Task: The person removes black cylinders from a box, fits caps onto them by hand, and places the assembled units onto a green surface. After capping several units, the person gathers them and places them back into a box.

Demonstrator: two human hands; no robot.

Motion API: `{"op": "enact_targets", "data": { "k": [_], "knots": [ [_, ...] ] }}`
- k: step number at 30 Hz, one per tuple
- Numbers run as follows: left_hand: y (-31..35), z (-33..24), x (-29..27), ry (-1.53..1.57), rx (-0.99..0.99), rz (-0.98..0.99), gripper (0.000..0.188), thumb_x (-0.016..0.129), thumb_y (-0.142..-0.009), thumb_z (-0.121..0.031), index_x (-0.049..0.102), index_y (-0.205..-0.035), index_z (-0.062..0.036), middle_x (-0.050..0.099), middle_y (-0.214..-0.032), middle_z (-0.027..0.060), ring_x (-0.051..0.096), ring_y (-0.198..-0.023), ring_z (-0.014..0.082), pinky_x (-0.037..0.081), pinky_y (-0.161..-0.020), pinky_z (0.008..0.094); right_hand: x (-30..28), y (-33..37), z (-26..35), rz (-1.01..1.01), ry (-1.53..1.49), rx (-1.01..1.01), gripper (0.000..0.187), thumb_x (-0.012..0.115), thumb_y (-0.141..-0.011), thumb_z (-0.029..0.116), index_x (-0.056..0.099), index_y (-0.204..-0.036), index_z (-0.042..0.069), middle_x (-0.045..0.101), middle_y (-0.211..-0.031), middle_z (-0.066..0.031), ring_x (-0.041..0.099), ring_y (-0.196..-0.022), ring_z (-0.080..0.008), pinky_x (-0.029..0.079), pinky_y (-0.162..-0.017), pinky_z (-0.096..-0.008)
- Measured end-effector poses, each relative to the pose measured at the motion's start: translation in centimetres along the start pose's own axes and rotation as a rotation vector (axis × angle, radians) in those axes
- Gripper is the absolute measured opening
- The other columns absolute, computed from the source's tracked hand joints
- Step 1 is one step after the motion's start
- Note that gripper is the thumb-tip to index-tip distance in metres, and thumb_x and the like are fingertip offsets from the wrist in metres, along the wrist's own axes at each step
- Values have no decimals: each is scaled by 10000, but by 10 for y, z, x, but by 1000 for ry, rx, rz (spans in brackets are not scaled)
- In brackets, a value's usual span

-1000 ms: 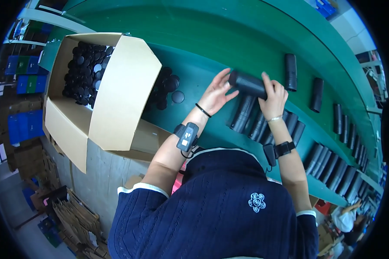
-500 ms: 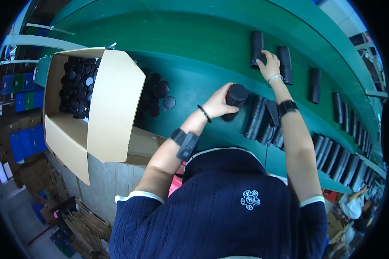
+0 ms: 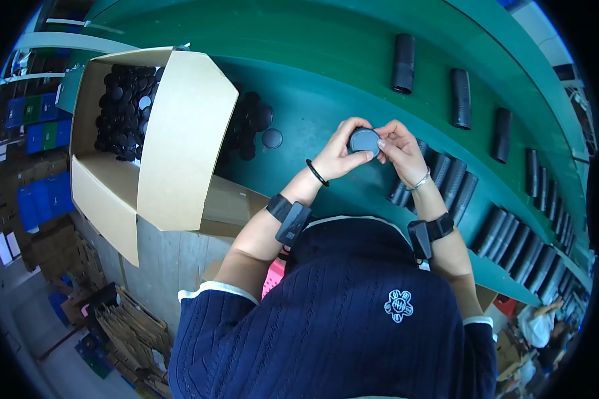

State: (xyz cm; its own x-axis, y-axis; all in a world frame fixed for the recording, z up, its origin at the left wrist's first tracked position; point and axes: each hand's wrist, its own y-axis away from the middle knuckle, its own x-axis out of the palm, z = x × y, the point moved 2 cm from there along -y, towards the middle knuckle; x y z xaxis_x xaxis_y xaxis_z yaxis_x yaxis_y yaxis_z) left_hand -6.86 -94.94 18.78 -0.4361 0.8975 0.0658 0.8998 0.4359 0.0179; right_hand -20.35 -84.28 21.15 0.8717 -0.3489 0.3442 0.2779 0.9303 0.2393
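Observation:
My left hand (image 3: 343, 151) is wrapped round a black tube whose round, dark grey cap (image 3: 364, 142) faces up toward me. The tube's body is mostly hidden below the cap and my fingers. My right hand (image 3: 400, 150) meets it from the right, with thumb and fingertips pinching the cap's edge. Just beneath my right wrist, several ribbed black tubes (image 3: 454, 179) lie side by side on the green table (image 3: 313, 113). To the left of my hands, a single black round cap (image 3: 271, 138) lies flat beside a pile of similar caps (image 3: 259, 118).
An open cardboard box (image 3: 190, 133) full of black caps (image 3: 123, 110) stands at the left. More black tubes (image 3: 403, 63) are spaced along the green surface beyond the table. Another row of tubes (image 3: 522, 246) fills the right side. Dark straps with small devices circle both forearms.
My right hand has come back from the far tubes to the capped tube in my left hand. The capped end now tilts more toward me. The whole view has shifted slightly.

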Motion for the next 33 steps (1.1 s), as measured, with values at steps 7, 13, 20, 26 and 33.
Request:
{"op": "enact_targets", "data": {
  "k": [7, 13, 20, 26, 33],
  "knots": [
    [-14, -15, -20, 643, -64, -106, 445, 604, -837, -245, 452, -1213, -62, 561, -1144, 123, 519, -1085, 221, 409, -941, 357, -5, -17, -22, 158, 723, -277, 909, 758, -675, 194, 266, -1435, 108, 357, -1396, -150, 327, -1314, -281, 289, -1063, -380],
    [-26, 22, -53, 592, -296, -740, 467, 521, -900, -435, 468, -1225, -104, 539, -1170, 76, 509, -1083, 218, 370, -940, 367, -13, -76, -24, -154, 524, -11, 837, 701, -740, 175, 165, -1383, 184, 595, -1018, -193, 640, -823, -339, 498, -740, -418],
    [-28, 64, 7, 170, -535, -137, 241, 567, -867, -137, 549, -1088, -42, 616, -924, 55, 587, -814, 132, 468, -713, 246, -64, -188, -2, -336, 1165, 29, 624, 631, -832, 317, 318, -1359, 195, 446, -1263, -316, 503, -1119, -433, 414, -949, -449],
    [-64, 79, 83, -426, -195, -45, 631, 717, -757, -266, 438, -1223, 56, 617, -893, 154, 612, -817, 260, 488, -765, 324, -87, -149, 51, -242, 839, -122, 337, 583, -890, 233, 564, -1208, 123, 574, -1106, -102, 586, -875, -161, 474, -774, -277],
    [-64, 57, 92, -153, -392, 127, 896, 817, -633, -212, 333, -1335, 64, 576, -1094, 183, 581, -998, 245, 466, -881, 333, -126, -13, 46, -369, 421, 63, 209, 550, -924, 212, 619, -1055, 64, 592, -828, 15, 546, -733, -55, 422, -627, -185]
  ]
}}
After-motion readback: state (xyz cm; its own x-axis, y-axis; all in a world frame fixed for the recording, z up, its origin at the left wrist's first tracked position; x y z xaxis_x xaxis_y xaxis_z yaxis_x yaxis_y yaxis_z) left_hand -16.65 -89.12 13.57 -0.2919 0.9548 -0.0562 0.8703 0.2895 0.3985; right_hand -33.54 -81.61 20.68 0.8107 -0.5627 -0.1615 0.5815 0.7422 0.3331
